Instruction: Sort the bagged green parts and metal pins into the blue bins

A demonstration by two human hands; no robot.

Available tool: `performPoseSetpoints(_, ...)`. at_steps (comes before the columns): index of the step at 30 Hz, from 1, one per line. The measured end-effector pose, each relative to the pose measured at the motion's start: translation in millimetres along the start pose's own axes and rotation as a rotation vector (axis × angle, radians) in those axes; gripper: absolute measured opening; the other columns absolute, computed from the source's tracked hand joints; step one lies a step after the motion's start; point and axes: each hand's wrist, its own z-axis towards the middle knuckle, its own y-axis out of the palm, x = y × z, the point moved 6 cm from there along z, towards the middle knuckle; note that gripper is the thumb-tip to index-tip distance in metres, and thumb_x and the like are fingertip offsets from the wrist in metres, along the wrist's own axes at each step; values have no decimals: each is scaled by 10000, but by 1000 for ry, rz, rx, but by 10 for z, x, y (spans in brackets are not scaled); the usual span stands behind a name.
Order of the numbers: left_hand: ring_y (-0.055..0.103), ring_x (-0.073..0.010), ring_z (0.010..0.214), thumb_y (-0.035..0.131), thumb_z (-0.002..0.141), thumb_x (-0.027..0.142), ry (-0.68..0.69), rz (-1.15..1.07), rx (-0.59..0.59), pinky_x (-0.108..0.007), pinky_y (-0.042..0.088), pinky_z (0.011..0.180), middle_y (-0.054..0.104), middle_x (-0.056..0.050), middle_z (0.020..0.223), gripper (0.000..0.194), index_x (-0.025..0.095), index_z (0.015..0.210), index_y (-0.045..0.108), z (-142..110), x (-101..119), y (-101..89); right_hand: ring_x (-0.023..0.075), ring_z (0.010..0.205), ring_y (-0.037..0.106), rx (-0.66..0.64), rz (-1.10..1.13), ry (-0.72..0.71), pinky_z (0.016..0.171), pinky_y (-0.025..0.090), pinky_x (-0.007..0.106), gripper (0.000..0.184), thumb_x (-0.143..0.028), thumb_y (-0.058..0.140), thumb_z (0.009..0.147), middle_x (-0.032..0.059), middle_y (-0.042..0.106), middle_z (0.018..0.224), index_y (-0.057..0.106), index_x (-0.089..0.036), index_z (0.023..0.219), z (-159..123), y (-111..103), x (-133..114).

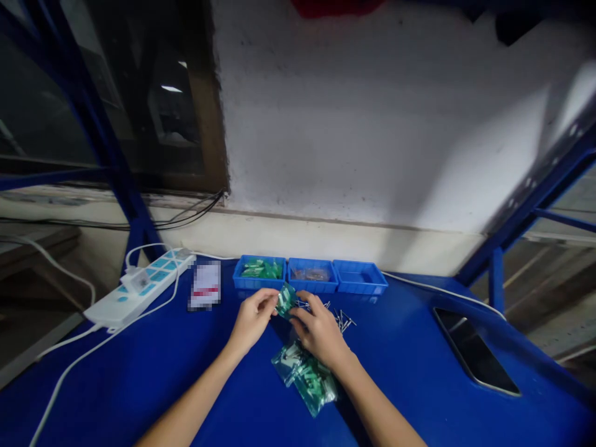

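Between my two hands is a small clear plastic bag (285, 300) with green pieces inside. My left hand (254, 318) pinches its left edge with thumb and fingers. On the bag's right side, the curled fingers of my right hand (319, 329) grip it. Under and in front of my right hand lie several filled plastic bags (313, 383) with green and whitish pieces. Loose metal screws or nails (343, 321) are scattered just beyond my right hand, partly hidden by it.
Along the back stand a blue bin (236, 279) with green pieces, a blue bin (311, 287) with small brownish parts, and another blue bin (361, 287). A white power strip (139, 292) with cables and a pixelated card (205, 285) lie left. A phone (477, 351) lies right.
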Motion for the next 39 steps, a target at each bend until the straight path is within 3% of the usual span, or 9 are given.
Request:
performPoseSetpoints(7,631,-173,625,584,743,446,-72,76,341,-264,498,565,682,-64,785,396,117,957,633,290,-86,-599,250,1093,528,-18,138,145,856,515,388,269,-180,528,822,120,467,1191,578,-242,1080,-36,29,151)
performPoseSetpoints(11,648,-175,630,539,775,399,-94,188,375,-254,501,549,694,-70,800,354,118,970,630,558,-65,-723,258,1079,538,-41,163,183,864,517,401,280,-178,517,822,118,463,1177,571,-248,1088,-54,68,199)
performPoseSetpoints(15,671,-173,653,460,825,269,-105,550,318,-243,487,590,711,-55,754,266,148,970,648,816,-35,-663,256,1069,546,-19,190,207,857,523,389,272,-176,503,827,113,473,1153,574,-253,1078,-52,43,208)
performPoseSetpoints(19,669,-218,731,498,793,200,-91,714,277,-270,457,651,709,-61,708,216,175,914,676,956,48,-512,257,1065,546,-24,208,231,859,519,399,272,-181,485,836,112,472,1148,568,-258,1084,-47,21,204)
performPoseSetpoints(25,612,-249,920,490,816,204,17,928,197,-312,434,756,688,-96,920,287,187,1079,603,915,182,-154,247,1059,535,-31,230,242,874,507,389,263,-184,485,836,109,472,1133,578,-238,1076,-35,7,184)
performPoseSetpoints(29,532,-252,1011,506,813,238,68,1130,148,-319,438,803,626,-85,1010,189,196,924,653,863,180,-20,240,1053,525,-57,229,261,879,495,390,243,-214,476,854,109,459,1131,579,-229,1073,-45,39,202)
performPoseSetpoints(36,553,-259,980,569,769,290,-87,1152,56,-335,454,808,577,-94,1016,161,203,815,697,1016,114,-83,235,993,522,-128,167,275,869,468,395,214,-265,474,870,100,501,1048,602,-208,1032,-79,119,330)
performPoseSetpoints(39,510,-257,1074,537,808,313,-19,1128,77,-342,437,882,523,-104,1140,279,205,1045,636,875,146,-46,242,952,521,-118,102,284,848,456,402,212,-271,471,876,96,548,968,622,-200,1007,-62,98,453)
